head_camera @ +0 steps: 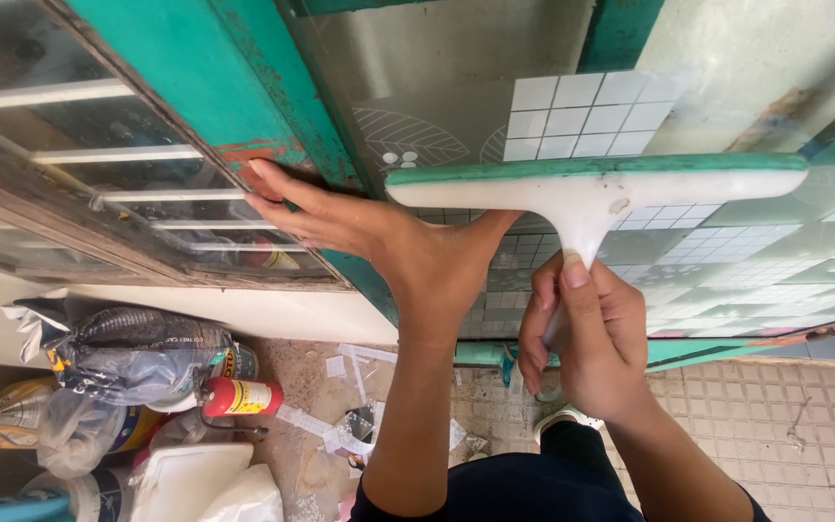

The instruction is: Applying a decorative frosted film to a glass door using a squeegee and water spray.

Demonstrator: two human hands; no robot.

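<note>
Against the patterned glass pane (727, 251), the right hand (582, 333) closes its grip round the handle of a light, stiff white squeegee (591, 188), best held there, while the left hand (379, 237) presses spread on the green frame (273, 106).

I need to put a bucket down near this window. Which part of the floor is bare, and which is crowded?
The tiled floor right of the right hand, below the green frame, is bare. On the left, the grey plastic bags, red canister and white tub crowd it; paper scraps litter the middle.
</note>
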